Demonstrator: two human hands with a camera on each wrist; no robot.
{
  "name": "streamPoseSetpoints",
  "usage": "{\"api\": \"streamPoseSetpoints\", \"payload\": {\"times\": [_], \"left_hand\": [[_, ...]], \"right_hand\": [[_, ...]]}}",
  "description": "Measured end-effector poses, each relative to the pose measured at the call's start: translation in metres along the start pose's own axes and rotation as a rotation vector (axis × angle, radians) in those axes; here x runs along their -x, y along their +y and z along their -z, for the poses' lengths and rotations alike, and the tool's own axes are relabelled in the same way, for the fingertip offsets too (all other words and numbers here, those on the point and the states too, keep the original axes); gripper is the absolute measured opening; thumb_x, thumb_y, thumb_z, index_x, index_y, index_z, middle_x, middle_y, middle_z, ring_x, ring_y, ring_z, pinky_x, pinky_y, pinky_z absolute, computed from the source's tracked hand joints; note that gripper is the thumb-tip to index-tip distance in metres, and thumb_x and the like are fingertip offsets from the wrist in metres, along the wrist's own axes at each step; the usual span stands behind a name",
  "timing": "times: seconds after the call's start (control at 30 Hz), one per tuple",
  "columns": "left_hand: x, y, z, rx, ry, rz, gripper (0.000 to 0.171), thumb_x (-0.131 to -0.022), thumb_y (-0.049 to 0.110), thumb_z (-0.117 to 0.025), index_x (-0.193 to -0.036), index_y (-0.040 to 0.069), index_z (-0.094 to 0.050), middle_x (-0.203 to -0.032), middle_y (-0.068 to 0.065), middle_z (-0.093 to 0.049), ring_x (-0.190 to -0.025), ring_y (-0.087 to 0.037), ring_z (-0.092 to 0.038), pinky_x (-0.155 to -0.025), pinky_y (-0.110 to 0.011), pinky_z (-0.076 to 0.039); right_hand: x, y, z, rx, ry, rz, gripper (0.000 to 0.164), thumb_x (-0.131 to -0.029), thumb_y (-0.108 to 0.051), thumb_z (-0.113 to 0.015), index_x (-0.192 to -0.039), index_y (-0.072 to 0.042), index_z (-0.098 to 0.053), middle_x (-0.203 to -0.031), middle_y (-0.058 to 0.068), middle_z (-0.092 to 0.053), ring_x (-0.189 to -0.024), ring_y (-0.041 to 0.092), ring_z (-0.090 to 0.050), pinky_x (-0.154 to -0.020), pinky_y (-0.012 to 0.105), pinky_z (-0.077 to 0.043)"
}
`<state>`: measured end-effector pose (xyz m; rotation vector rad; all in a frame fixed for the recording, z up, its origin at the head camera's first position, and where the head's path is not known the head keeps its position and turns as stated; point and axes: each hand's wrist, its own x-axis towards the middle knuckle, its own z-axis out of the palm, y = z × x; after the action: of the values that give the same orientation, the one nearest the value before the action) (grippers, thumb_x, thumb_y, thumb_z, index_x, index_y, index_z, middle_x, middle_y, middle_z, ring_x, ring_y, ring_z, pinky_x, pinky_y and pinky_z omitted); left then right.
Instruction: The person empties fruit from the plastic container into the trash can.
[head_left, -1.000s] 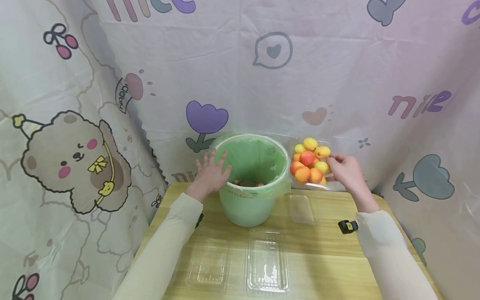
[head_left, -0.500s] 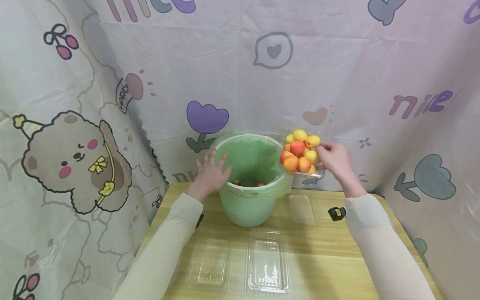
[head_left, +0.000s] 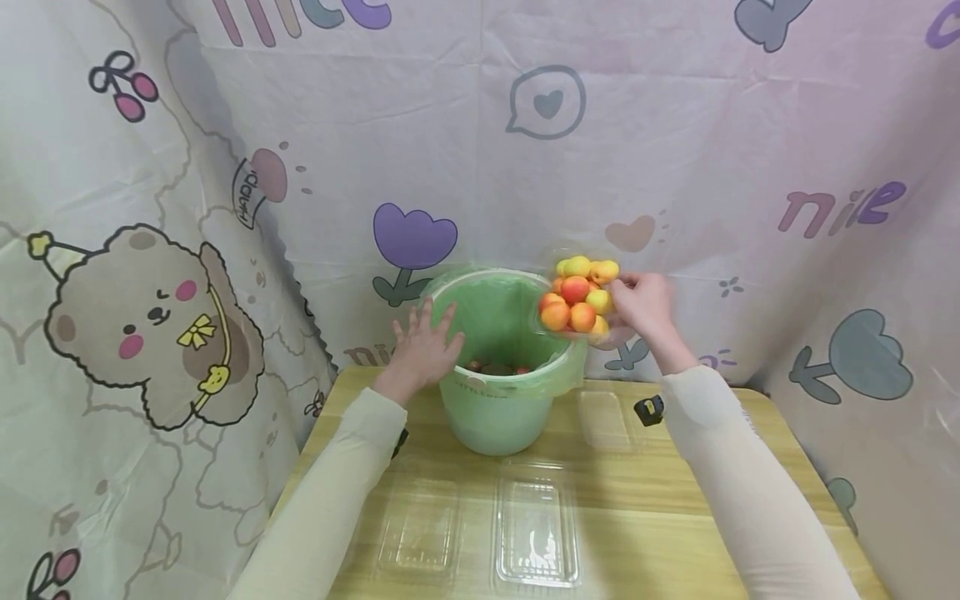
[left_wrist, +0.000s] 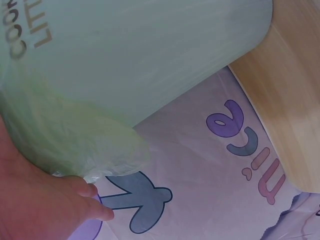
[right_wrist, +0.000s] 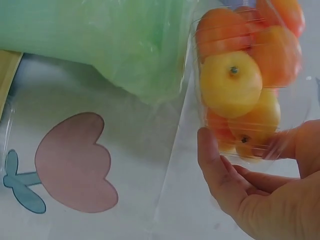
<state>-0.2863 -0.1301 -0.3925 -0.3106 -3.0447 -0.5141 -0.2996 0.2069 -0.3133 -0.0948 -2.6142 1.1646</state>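
Observation:
A clear plastic box heaped with yellow, orange and red apricots (head_left: 574, 290) is held up in my right hand (head_left: 647, 310). In the right wrist view, the right hand's (right_wrist: 265, 192) thumb and fingers grip one end of the box, whose apricots (right_wrist: 231, 82) show through the wall. The box is over the right rim of a green bucket (head_left: 491, 421) lined with a thin green bag (head_left: 573, 371). My left hand (head_left: 422, 350), fingers spread, rests at the bucket's left rim. Down in the bucket, small reddish things (head_left: 521, 369) are partly visible; their kind is unclear.
Two clear plastic boxes (head_left: 536, 533) (head_left: 420, 533) lie on the wooden table (head_left: 660, 517) in front of the bucket. Another flat clear plastic piece (head_left: 603, 421) lies right of it. A printed curtain (head_left: 690, 125) hangs behind and at both sides.
My right hand has carried the box of apricots leftward and slightly up, from beside the bucket to over its right rim. The left hand has stayed in place.

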Motion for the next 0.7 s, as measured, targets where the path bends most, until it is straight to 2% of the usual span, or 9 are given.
{"api": "streamPoseSetpoints", "payload": {"times": [0.13,0.17,0.23,0.33,0.37,0.4,0.47,0.57,0.7], "left_hand": [[0.0,-0.001,-0.001,0.001,-0.001,0.0,0.07,-0.11,0.052,-0.024,-0.171,0.019,-0.015,-0.176,-0.025,0.005,-0.159,-0.057,-0.006,-0.123,-0.079,-0.001],[0.0,-0.001,-0.001,0.003,-0.001,-0.001,0.07,-0.11,0.052,-0.023,-0.171,0.019,-0.015,-0.176,-0.025,0.005,-0.159,-0.057,-0.005,-0.123,-0.078,-0.001],[0.0,-0.001,-0.001,0.003,-0.001,-0.001,0.071,-0.11,0.052,-0.023,-0.171,0.019,-0.015,-0.176,-0.025,0.005,-0.159,-0.057,-0.006,-0.123,-0.078,0.0],[0.0,0.0,-0.001,0.001,-0.002,-0.002,0.07,-0.11,0.053,-0.023,-0.171,0.019,-0.015,-0.176,-0.024,0.005,-0.159,-0.057,-0.006,-0.123,-0.078,-0.001],[0.001,0.0,0.0,0.002,-0.003,-0.002,0.07,-0.11,0.053,-0.023,-0.171,0.019,-0.014,-0.176,-0.025,0.005,-0.159,-0.057,-0.006,-0.123,-0.078,-0.001],[0.001,0.0,0.0,0.004,-0.003,-0.003,0.07,-0.11,0.052,-0.024,-0.171,0.019,-0.014,-0.176,-0.025,0.005,-0.159,-0.057,-0.005,-0.123,-0.078,-0.001],[0.0,0.0,0.0,0.009,-0.003,-0.001,0.07,-0.11,0.052,-0.024,-0.171,0.019,-0.015,-0.176,-0.025,0.005,-0.159,-0.057,-0.005,-0.123,-0.078,-0.001],[0.0,0.0,0.0,0.016,0.004,0.001,0.07,-0.109,0.052,-0.024,-0.171,0.019,-0.016,-0.176,-0.025,0.005,-0.159,-0.057,-0.005,-0.123,-0.079,-0.001],[0.0,-0.001,-0.002,0.013,0.008,0.0,0.07,-0.11,0.051,-0.024,-0.171,0.019,-0.017,-0.176,-0.026,0.004,-0.159,-0.058,-0.007,-0.123,-0.079,-0.001]], "right_hand": [[-0.002,-0.004,-0.009,-0.016,0.045,0.02,0.043,-0.097,-0.021,-0.051,-0.124,0.003,-0.076,-0.116,0.026,-0.076,-0.107,0.035,-0.067,-0.079,0.024,-0.048],[-0.002,-0.005,-0.011,-0.023,0.058,0.027,0.041,-0.097,-0.02,-0.052,-0.121,0.003,-0.077,-0.11,0.025,-0.078,-0.099,0.032,-0.069,-0.077,0.025,-0.049],[-0.004,-0.006,-0.016,-0.028,0.083,0.039,0.037,-0.096,-0.02,-0.053,-0.107,0.002,-0.08,-0.084,0.016,-0.078,-0.08,0.022,-0.072,-0.071,0.024,-0.048],[-0.007,-0.007,-0.022,-0.041,0.121,0.059,0.03,-0.093,-0.018,-0.055,-0.096,-0.001,-0.08,-0.06,-0.003,-0.067,-0.051,0.006,-0.062,-0.057,0.02,-0.048],[-0.008,-0.008,-0.024,-0.034,0.134,0.068,0.028,-0.092,-0.017,-0.055,-0.088,-0.002,-0.078,-0.054,-0.009,-0.059,-0.044,0.003,-0.055,-0.05,0.019,-0.043],[-0.008,-0.009,-0.026,-0.027,0.147,0.076,0.027,-0.091,-0.017,-0.055,-0.081,-0.002,-0.074,-0.051,-0.013,-0.054,-0.043,0.003,-0.054,-0.049,0.02,-0.041],[-0.009,-0.011,-0.029,-0.016,0.173,0.102,0.026,-0.091,-0.016,-0.055,-0.073,-0.003,-0.069,-0.051,-0.011,-0.05,-0.05,0.008,-0.052,-0.053,0.021,-0.04],[-0.01,-0.015,-0.034,0.011,0.205,0.134,0.032,-0.091,-0.015,-0.055,-0.061,-0.007,-0.05,-0.047,-0.008,-0.039,-0.06,0.02,-0.047,-0.058,0.029,-0.034],[-0.01,-0.021,-0.039,0.041,0.217,0.138,0.032,-0.092,-0.017,-0.055,-0.061,-0.01,-0.05,-0.051,-0.004,-0.038,-0.067,0.026,-0.046,-0.055,0.032,-0.031]]}}
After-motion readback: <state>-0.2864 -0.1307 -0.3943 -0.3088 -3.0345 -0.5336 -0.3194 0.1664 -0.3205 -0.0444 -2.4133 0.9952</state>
